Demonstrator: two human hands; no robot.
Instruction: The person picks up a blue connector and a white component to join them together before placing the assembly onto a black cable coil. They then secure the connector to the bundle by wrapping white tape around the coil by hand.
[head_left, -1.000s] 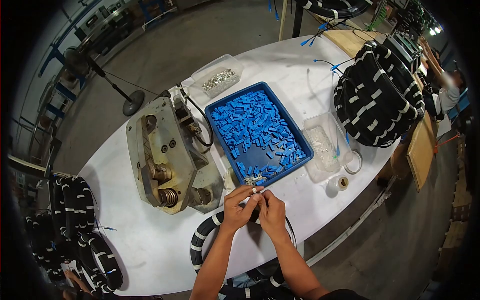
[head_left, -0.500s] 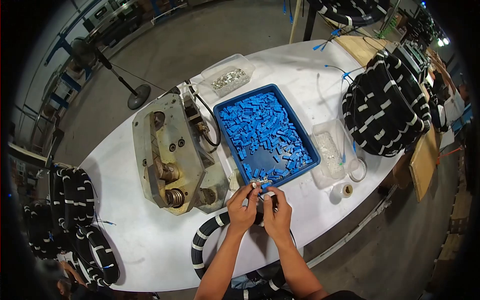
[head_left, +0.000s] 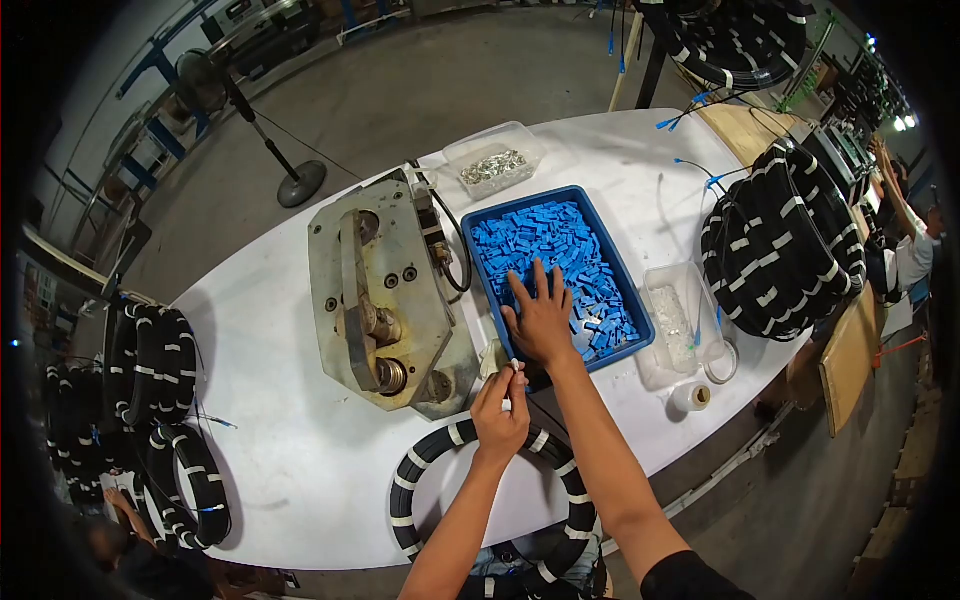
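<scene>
My right hand (head_left: 543,318) reaches into the blue tray (head_left: 640,335), fingers spread over a heap of small blue plastic connector housings (head_left: 545,225). No piece shows in its grasp. At the tray's near edge, my left hand (head_left: 502,412) is closed, its thumb and fingertips pinching a small white piece (head_left: 516,366) whose kind is too small to tell. Beneath my left hand lies a coil of black cable (head_left: 405,495) bound with white tape bands, hanging partly over the table's near edge.
A heavy metal press (head_left: 385,300) stands left of the tray. Clear plastic boxes hold metal terminals (head_left: 493,168) and small clear parts (head_left: 672,320). A tape roll (head_left: 692,397) sits at right. Large cable coils (head_left: 780,240) lie right, others (head_left: 155,365) left. A co-worker (head_left: 910,250) is far right.
My right hand has left my left hand's side and moved forward into the tray, its fingers spreading over the blue housings. The left hand keeps its pinch. The whole view has shifted slightly.
</scene>
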